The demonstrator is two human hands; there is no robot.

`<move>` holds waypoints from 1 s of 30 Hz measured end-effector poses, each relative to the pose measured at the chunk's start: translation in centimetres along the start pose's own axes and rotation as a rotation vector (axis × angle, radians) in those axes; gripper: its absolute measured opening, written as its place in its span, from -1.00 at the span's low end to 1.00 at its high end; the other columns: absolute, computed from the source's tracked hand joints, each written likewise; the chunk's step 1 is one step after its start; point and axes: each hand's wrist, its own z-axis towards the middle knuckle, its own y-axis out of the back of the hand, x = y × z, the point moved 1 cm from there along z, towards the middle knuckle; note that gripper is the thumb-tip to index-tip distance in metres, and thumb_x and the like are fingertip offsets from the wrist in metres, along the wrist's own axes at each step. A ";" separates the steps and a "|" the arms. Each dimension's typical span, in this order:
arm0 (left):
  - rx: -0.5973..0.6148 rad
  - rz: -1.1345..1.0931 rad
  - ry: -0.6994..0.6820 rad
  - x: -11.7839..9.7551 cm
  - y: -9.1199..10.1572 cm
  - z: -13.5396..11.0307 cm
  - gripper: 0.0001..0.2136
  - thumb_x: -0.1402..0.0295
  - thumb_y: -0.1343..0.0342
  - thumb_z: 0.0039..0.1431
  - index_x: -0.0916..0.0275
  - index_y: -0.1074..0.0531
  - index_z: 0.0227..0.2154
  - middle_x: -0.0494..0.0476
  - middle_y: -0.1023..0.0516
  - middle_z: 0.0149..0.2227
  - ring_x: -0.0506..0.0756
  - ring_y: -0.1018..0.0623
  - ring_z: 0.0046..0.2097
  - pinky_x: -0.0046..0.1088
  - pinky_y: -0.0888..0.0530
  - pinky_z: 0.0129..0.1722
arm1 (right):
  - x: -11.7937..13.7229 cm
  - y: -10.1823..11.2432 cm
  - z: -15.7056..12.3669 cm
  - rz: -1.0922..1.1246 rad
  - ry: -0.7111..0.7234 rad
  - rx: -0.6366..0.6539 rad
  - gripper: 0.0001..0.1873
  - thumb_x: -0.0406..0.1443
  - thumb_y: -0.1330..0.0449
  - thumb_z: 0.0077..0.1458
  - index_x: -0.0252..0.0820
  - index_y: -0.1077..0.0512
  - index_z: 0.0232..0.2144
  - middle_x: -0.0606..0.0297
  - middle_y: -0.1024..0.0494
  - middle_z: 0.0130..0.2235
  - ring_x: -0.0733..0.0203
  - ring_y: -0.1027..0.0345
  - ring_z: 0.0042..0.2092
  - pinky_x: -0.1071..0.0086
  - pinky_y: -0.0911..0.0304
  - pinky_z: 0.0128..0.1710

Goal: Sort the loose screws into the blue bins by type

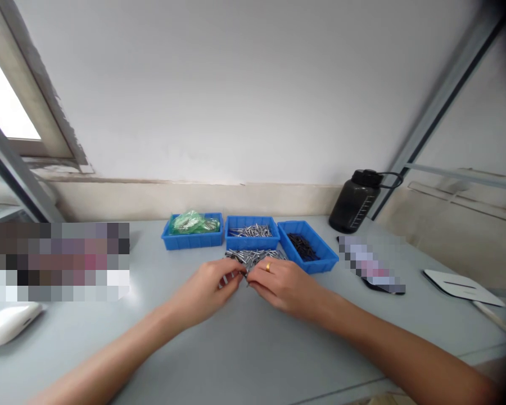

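Observation:
My left hand [211,286] and my right hand [284,284] meet over the front of a loose pile of slim silver metal fasteners [253,256] on the table. The fingers of both hands are pinched together, tips almost touching. A small piece may be between them, but it is too small and blurred to name. Just behind the pile stands a blue bin [253,243] with similar silver fasteners. Right of it, a tilted blue bin [326,261] contains dark, thin fasteners. To the left, another blue bin [193,242] holds a green plastic bag [191,223].
A dark water bottle [355,202] stands at the back right. Nearer lie a phone-like, blurred-out object [373,267] and a white flat item [461,286]. On the left are a white rounded device [8,325] and a pixelated area. A wall and metal posts bound the grey table [236,360].

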 end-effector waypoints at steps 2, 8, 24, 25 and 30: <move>0.004 -0.129 0.037 -0.3 0.3 0.1 -0.82 0.42 0.08 0.20 0.17 -0.44 -0.29 -0.01 -0.50 -0.33 0.00 -0.46 -0.31 -0.53 -0.38 -0.35 | 0.1 0.2 0.0 0.015 0.013 -0.054 -0.84 -0.36 0.01 0.23 -0.20 -0.37 -0.31 0.25 -0.45 -0.33 0.26 -0.31 -0.27 0.41 -0.22 -0.25; 0.075 -0.489 0.113 -0.4 0.5 0.3 -0.86 0.36 0.02 0.17 0.24 -0.43 -0.33 0.04 -0.46 -0.35 0.02 -0.45 -0.29 -0.50 -0.42 -0.35 | 0.3 0.7 0.2 0.050 0.019 -0.125 -0.84 -0.36 0.00 0.22 -0.20 -0.38 -0.29 0.25 -0.46 -0.34 0.26 -0.32 -0.28 0.41 -0.23 -0.28; -0.020 -0.144 0.059 -0.2 0.0 0.0 -0.85 0.37 0.08 0.18 0.23 -0.36 -0.43 -0.03 -0.44 -0.45 -0.01 -0.38 -0.38 -0.51 -0.34 -0.39 | 0.3 0.8 0.2 -0.002 -0.064 -0.075 -0.80 -0.32 0.02 0.24 -0.20 -0.35 -0.13 0.21 -0.46 -0.30 0.20 -0.31 -0.23 0.35 -0.24 -0.25; -0.017 -0.128 0.048 -0.3 0.0 0.0 -0.83 0.36 0.09 0.20 0.23 -0.38 -0.41 -0.03 -0.45 -0.43 -0.01 -0.39 -0.38 -0.52 -0.34 -0.39 | 0.3 0.7 0.2 -0.007 -0.070 -0.066 -0.80 -0.32 0.02 0.25 -0.20 -0.35 -0.14 0.21 -0.46 -0.31 0.20 -0.31 -0.23 0.35 -0.23 -0.25; -0.013 -0.112 0.002 -0.3 0.0 0.2 -0.80 0.32 0.09 0.24 0.19 -0.45 -0.32 -0.01 -0.52 -0.33 0.00 -0.46 -0.30 -0.51 -0.39 -0.33 | 0.1 0.7 0.2 -0.020 -0.085 -0.049 -0.81 -0.31 0.02 0.25 -0.22 -0.39 -0.22 0.21 -0.46 -0.34 0.21 -0.32 -0.25 0.36 -0.23 -0.26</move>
